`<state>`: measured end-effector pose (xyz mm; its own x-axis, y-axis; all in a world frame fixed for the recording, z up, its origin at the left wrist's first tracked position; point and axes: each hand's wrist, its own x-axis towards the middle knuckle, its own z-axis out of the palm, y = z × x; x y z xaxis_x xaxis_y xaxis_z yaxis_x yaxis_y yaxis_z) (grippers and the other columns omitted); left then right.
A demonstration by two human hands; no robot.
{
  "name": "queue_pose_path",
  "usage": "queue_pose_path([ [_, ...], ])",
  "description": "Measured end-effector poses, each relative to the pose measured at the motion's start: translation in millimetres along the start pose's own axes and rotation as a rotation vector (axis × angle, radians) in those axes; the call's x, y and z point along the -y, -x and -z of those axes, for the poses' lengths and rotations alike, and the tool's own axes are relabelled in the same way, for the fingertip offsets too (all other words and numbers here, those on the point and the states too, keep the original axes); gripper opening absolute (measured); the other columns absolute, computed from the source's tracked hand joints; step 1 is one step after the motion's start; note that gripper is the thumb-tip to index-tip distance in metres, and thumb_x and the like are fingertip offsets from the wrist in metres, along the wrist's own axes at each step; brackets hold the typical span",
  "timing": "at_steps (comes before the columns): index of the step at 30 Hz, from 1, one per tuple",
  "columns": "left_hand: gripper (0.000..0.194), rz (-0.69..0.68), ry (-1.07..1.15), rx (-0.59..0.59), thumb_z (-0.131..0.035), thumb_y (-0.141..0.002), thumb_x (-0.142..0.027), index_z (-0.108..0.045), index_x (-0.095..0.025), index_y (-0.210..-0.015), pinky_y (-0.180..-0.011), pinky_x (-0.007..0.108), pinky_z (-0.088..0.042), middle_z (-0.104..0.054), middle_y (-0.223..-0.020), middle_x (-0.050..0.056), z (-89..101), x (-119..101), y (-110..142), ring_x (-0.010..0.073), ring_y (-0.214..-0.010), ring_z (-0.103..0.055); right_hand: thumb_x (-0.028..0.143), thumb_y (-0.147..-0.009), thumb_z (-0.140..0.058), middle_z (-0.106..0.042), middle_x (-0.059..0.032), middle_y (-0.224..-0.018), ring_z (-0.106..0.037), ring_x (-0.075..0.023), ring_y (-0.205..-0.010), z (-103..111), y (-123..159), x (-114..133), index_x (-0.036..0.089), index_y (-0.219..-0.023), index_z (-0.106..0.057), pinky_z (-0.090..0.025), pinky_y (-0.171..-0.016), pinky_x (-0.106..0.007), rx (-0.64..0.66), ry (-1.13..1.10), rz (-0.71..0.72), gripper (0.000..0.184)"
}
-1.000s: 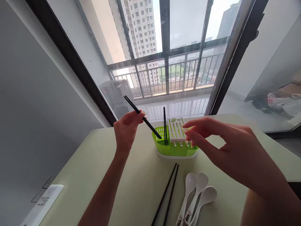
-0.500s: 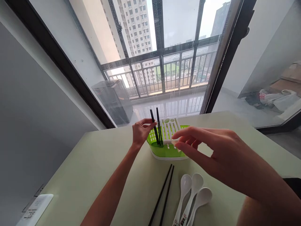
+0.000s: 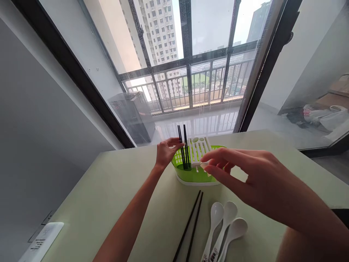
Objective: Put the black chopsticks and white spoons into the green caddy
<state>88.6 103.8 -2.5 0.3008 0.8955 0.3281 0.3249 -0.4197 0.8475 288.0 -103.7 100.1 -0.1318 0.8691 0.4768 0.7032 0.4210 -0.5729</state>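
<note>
Left hand pinching chopsticks, upright in caddy's left section. Right hand parted, nothing visible held — careless release could topple them against the standing pair.

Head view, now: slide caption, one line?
Left hand holds black chopsticks standing in a green caddy, right hand near its white rack; three spoons lie nearer.
</note>
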Motion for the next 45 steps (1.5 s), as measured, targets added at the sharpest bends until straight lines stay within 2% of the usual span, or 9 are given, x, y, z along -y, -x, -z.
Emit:
queue_pose_path([
  [3, 0.038, -0.033, -0.046, -0.088, -0.074, -0.085, -0.049, -0.076, -0.022, -0.112, -0.093, 0.037, -0.057, -0.080, -0.106, 0.008, 7.7, -1.0, 6.6, 0.0238, -0.101, -0.075, 0.036, -0.101, -0.057, -0.077, 0.0012, -0.091, -0.067, -0.0131, -0.062, 0.5, 0.4, -0.3, 0.028, -0.102, -0.071, -0.049, -0.057, -0.024, -0.008, 0.006, -0.005, 0.016],
  [6, 0.038, -0.019, -0.063, -0.282, -0.064, -0.093, -0.051, -0.071, -0.021, -0.115, -0.090, 0.033, -0.055, -0.077, -0.111, 0.009, 20.1, 1.9, 21.4, 0.0211, -0.101, -0.072, 0.037, -0.101, -0.056, -0.078, 0.0006, -0.093, -0.069, -0.0134, -0.064, 0.7, 0.5, 0.1, 0.028, -0.103, -0.071, -0.050, -0.057, -0.024, -0.012, 0.005, -0.006, 0.017],
  [11, 0.043, 0.163, -0.002, -0.543, -0.055, -0.094, -0.060, -0.062, -0.019, -0.105, -0.068, 0.025, -0.050, -0.065, -0.079, 0.001, 38.0, 17.2, 70.5, 0.0147, -0.072, -0.062, 0.036, -0.101, -0.056, -0.078, 0.0010, -0.094, -0.069, -0.0131, -0.065, -0.5, -0.2, 1.5, 0.029, -0.103, -0.072, -0.049, -0.056, -0.023, 0.018, 0.000, -0.015, 0.017],
  [13, 0.045, 0.276, -0.010, -0.455, -0.055, -0.092, -0.063, -0.060, -0.019, -0.101, -0.061, 0.024, -0.046, -0.060, -0.073, -0.002, 39.6, 20.3, 96.3, 0.0139, -0.065, -0.057, 0.036, -0.101, -0.056, -0.078, 0.0006, -0.094, -0.069, -0.0135, -0.065, -1.5, -0.4, 2.5, 0.029, -0.103, -0.071, -0.050, -0.058, -0.024, 0.031, 0.006, -0.007, 0.017],
  [16, 0.045, 0.402, -0.128, -0.068, -0.057, -0.091, -0.062, -0.064, -0.018, -0.097, -0.065, 0.026, -0.047, -0.067, -0.082, 0.003, 33.8, 16.0, 134.8, 0.0163, -0.072, -0.061, 0.035, -0.101, -0.055, -0.078, -0.0005, -0.095, -0.070, -0.0146, -0.068, -3.3, -0.6, 4.7, 0.028, -0.104, -0.071, -0.052, -0.060, -0.025, 0.055, 0.008, 0.000, 0.018],
  [20, 0.033, 0.382, -0.333, 0.416, -0.054, -0.093, -0.049, -0.068, -0.019, -0.098, -0.074, 0.030, -0.050, -0.070, -0.093, 0.005, 13.7, -1.8, 176.9, 0.0180, -0.078, -0.063, 0.034, -0.101, -0.056, -0.079, -0.0008, -0.096, -0.071, -0.0152, -0.071, -5.6, -0.5, 6.9, 0.028, -0.105, -0.071, -0.052, -0.059, -0.024, 0.073, 0.008, 0.011, 0.017],
  [26, 0.040, 0.319, -0.685, 0.681, -0.069, -0.078, -0.036, -0.064, -0.017, -0.113, -0.098, 0.037, -0.049, -0.066, -0.119, 0.011, -14.3, -34.3, 201.3, 0.0275, -0.108, -0.063, 0.034, -0.101, -0.055, -0.079, -0.0014, -0.100, -0.074, -0.0164, -0.077, -7.4, 0.2, 7.5, 0.027, -0.107, -0.071, -0.054, -0.060, -0.024, 0.094, 0.015, 0.017, 0.018],
  [34, 0.035, 0.390, -0.970, 0.814, -0.059, -0.076, -0.018, -0.069, -0.013, -0.110, -0.094, 0.041, -0.053, -0.070, -0.118, 0.017, -23.7, -51.6, 188.3, 0.0331, -0.109, -0.067, 0.035, -0.102, -0.055, -0.079, -0.0008, -0.102, -0.074, -0.0174, -0.082, -8.7, 2.0, 7.2, 0.028, -0.110, -0.071, -0.053, -0.060, -0.025, 0.114, 0.034, 0.036, 0.019],
  [45, 0.037, 0.447, -1.011, 0.683, -0.044, -0.081, -0.002, -0.073, -0.017, -0.099, -0.079, 0.038, -0.052, -0.076, -0.104, 0.017, -16.1, -48.1, 190.4, 0.0322, -0.099, -0.073, 0.035, -0.102, -0.055, -0.079, -0.0028, -0.099, -0.073, -0.0177, -0.076, -7.5, 1.1, 4.4, 0.027, -0.108, -0.071, -0.055, -0.061, -0.025, 0.114, 0.033, 0.036, 0.019],
])
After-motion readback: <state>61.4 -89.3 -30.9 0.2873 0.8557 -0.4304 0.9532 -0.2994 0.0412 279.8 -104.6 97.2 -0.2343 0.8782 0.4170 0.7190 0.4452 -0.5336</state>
